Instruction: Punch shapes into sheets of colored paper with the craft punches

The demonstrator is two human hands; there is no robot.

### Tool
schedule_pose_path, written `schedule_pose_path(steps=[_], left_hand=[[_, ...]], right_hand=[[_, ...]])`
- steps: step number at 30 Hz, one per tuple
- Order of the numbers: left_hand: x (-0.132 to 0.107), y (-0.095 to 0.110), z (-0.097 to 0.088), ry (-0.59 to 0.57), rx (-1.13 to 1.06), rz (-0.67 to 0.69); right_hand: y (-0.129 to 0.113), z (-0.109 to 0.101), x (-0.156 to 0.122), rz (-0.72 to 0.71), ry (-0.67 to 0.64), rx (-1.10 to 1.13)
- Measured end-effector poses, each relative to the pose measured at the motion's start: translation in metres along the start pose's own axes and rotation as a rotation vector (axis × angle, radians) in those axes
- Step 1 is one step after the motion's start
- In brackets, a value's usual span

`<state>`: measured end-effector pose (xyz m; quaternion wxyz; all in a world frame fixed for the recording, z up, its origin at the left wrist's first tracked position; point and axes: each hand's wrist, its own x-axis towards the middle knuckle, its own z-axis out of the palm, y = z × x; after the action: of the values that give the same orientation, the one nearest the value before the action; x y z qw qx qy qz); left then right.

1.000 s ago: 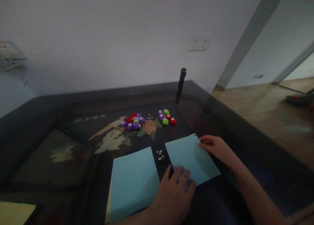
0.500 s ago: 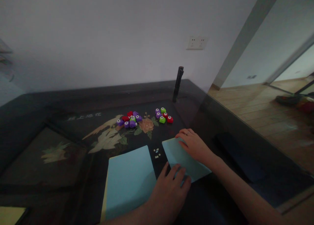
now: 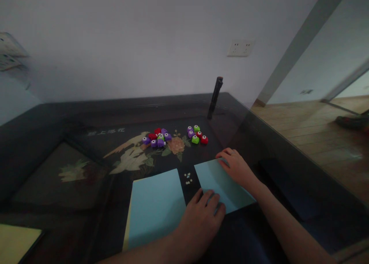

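A light blue sheet of paper (image 3: 227, 187) lies on the dark glossy table under both my hands. My left hand (image 3: 201, 218) rests at its lower left corner, fingers apart and lying on the paper. At the far edge, my right hand (image 3: 236, 170) has its fingers curled over the sheet, with the thumb on its face; a ring shows on one finger. Left of it lies a second light blue sheet (image 3: 157, 206), with a yellowish one showing beneath its left edge. Several tiny pale paper cut-outs (image 3: 188, 178) are scattered between the two sheets.
Small purple, red and green pieces with eye-like tops sit in a left cluster (image 3: 157, 138) and a right cluster (image 3: 197, 134). A black cylinder (image 3: 217, 88) stands near the table's back edge. A yellow sheet (image 3: 17, 241) lies front left, a dark flat object (image 3: 285, 187) at right.
The view has shifted, so the table's contents appear slightly further right. Both hands stay on the right blue sheet, with little movement of their own.
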<state>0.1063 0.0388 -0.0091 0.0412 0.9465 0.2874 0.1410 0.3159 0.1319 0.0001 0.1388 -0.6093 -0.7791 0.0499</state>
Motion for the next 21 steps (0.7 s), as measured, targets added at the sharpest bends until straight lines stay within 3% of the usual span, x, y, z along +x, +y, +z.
schedule_pose_path(steps=[6, 11, 13, 16, 19, 21], left_hand=[[0.001, 0.001, -0.006, -0.002, -0.02, -0.001], [-0.001, -0.009, -0.043, -0.002, -0.137, -0.001], [-0.014, -0.026, -0.059, 0.01, -0.165, -0.075], [-0.049, -0.063, -0.072, 0.02, -0.142, -0.328], [-0.091, -0.102, -0.074, 0.055, -0.065, -0.565], [-0.113, -0.121, -0.072, 0.084, -0.036, -0.652]], right_hand=[[0.005, 0.002, -0.001, -0.022, 0.023, 0.016], [0.007, 0.0, -0.001, -0.023, 0.064, 0.044], [0.007, -0.002, -0.002, -0.015, 0.08, 0.06], [0.005, -0.004, -0.003, -0.009, 0.087, 0.081], [0.0, -0.008, -0.004, -0.009, 0.085, 0.098], [-0.004, -0.009, -0.004, -0.005, 0.081, 0.11]])
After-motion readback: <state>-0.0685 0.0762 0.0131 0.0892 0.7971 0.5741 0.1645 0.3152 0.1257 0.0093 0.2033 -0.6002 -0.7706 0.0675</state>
